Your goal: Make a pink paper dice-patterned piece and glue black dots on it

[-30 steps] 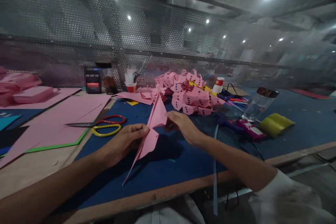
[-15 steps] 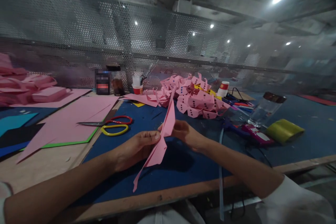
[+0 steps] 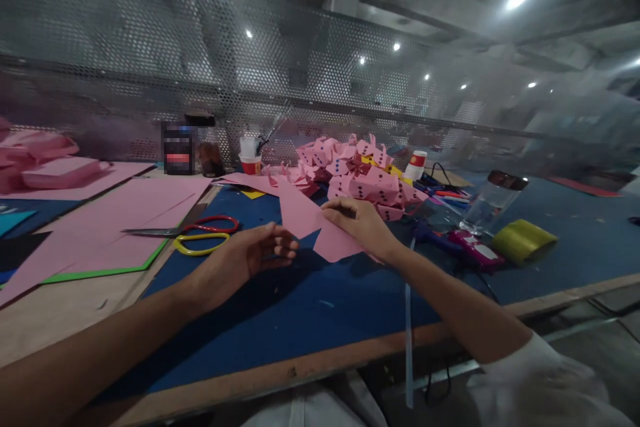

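Observation:
A cut piece of pink paper [image 3: 301,212], wide at both ends and narrow in the middle, is pinched at its waist by my right hand [image 3: 357,225]. It hangs tilted above the blue mat [image 3: 300,327]. My left hand [image 3: 250,255] is off the paper, a little to its left, with loosely curled fingers apart and nothing in them. Behind the paper lies a heap of folded pink paper shapes [image 3: 373,190] with dark dots. Scissors [image 3: 203,238] with one red and one yellow handle loop lie beyond my left hand, blades pointing left.
Pink sheets [image 3: 135,220] lie on the left, with folded pink pieces [image 3: 60,163] behind. At the right are a glass jar [image 3: 487,203], a yellow roll [image 3: 524,241] and a purple glue gun [image 3: 467,247] with a clear stick. Paper cups [image 3: 250,155] stand at the back.
My left hand has let go of the pink paper and drawn back to the left. My right hand has turned the paper so its broad face shows. The view has shifted slightly right.

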A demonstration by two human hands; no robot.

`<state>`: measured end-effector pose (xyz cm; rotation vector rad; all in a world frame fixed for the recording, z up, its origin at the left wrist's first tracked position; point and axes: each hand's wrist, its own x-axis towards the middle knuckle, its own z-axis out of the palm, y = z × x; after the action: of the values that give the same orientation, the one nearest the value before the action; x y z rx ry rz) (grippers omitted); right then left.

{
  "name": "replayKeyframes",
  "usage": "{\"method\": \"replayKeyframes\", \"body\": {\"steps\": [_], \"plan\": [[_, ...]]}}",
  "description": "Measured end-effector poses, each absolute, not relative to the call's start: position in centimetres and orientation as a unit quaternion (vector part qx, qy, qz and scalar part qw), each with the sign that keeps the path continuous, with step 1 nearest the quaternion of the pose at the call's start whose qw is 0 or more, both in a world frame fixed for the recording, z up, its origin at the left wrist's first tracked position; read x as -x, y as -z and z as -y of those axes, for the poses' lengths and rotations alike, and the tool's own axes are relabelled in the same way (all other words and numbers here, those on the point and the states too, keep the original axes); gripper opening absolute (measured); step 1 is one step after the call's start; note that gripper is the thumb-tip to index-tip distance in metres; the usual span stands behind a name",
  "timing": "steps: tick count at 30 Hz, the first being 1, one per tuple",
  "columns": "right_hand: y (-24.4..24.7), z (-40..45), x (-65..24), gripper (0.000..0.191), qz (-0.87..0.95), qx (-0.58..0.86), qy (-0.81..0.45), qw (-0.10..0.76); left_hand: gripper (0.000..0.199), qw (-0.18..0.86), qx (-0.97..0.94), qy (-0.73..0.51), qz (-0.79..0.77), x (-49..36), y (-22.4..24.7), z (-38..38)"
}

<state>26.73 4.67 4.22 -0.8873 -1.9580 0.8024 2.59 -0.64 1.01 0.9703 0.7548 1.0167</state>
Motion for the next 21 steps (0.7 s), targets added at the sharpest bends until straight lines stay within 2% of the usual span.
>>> {"method": "replayKeyframes", "body": {"steps": [3, 7, 9, 12, 21], "plan": [[-3.6, -4.8, -26.6, 0.020, 0.801, 0.346, -0.297, 0.389, 0.032, 0.704, -0.419, -0.472, -0.327, -2.7, -0.8, 0.5], [-3.0, -4.7, -26.4, 0.020, 0.820, 0.337, -0.276, 0.372, 0.021, 0.638, -0.467, -0.460, -0.403, -2.9, -0.4, 0.4], [-3.0, -4.6, -26.3, 0.019, 0.826, 0.334, -0.274, 0.362, 0.025, 0.612, -0.486, -0.444, -0.438, -3.0, -0.3, 0.5], [-2.9, -4.5, -26.2, 0.019, 0.832, 0.323, -0.278, 0.355, 0.030, 0.604, -0.490, -0.432, -0.456, -3.1, -0.3, 0.7], [-2.8, -4.0, -26.0, 0.017, 0.833, 0.321, -0.295, 0.341, 0.023, 0.587, -0.490, -0.440, -0.471, -3.0, 0.2, 0.6]]}}
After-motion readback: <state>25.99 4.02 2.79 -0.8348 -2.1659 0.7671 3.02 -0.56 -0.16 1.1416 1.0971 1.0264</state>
